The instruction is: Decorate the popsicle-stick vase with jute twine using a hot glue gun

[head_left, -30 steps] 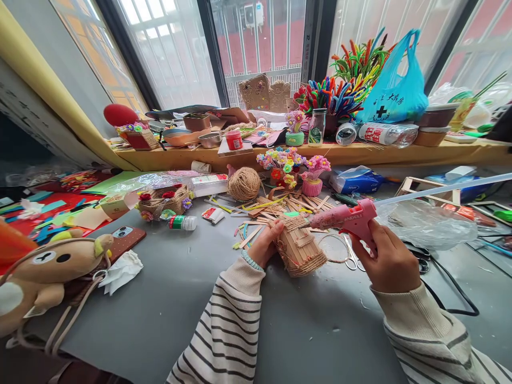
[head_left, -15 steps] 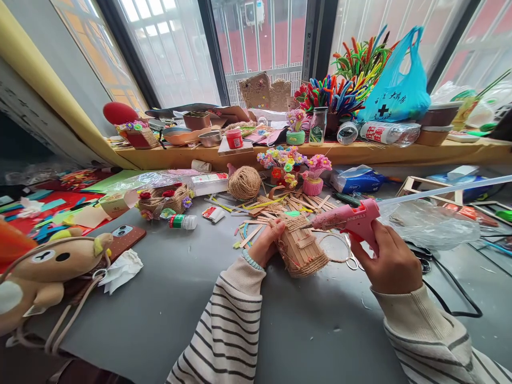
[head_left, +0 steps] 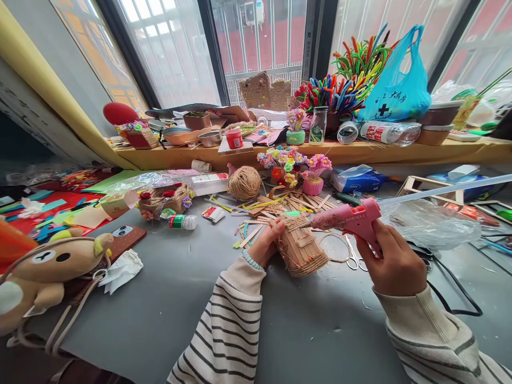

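Observation:
My left hand is wrapped around one side of a small pot made of wooden craft sticks, with twine wound at its rim and base. The pot leans over the table, and a loop of twine trails off to its right. In my right hand is a pink hot glue gun, with a long translucent glue stick sticking out of its back. The gun's nozzle points left at the twine rim, very near or touching it; I cannot tell which.
Behind the pot lie loose craft sticks and a ball of twine. Scissors and a black cable are on the right. A plush bear bag, a phone and a small bottle are on the left.
My right hand and the glue gun have shifted slightly to the right. My left hand and the pot have stayed in place.

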A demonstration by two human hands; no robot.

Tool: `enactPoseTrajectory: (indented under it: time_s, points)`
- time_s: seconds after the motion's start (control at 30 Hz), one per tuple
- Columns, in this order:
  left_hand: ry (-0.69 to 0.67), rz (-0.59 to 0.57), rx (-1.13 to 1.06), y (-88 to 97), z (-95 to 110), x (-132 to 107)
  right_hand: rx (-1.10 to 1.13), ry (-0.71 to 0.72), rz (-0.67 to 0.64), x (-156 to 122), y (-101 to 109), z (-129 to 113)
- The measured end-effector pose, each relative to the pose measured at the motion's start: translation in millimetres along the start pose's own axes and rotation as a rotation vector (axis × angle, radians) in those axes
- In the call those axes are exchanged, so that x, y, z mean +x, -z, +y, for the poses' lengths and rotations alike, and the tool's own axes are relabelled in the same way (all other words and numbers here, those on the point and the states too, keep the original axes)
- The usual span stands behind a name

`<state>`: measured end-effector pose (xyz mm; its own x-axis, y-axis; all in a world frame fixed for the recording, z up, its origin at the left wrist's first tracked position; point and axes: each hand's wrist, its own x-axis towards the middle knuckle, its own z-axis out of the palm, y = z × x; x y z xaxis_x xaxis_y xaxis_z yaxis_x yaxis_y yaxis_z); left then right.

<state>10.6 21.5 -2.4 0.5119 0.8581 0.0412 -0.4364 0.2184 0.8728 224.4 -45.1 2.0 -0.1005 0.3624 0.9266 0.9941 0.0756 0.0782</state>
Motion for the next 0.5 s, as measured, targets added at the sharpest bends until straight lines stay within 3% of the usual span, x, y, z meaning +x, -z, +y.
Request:
enactPoseTrajectory:
  time_s: [0.5]
  points:
    - [0.025, 0.011, 0.003, 6.8, -2.7, 1.6, -0.034, 0.031, 0.023, 1.2, 3.6, 1.7]
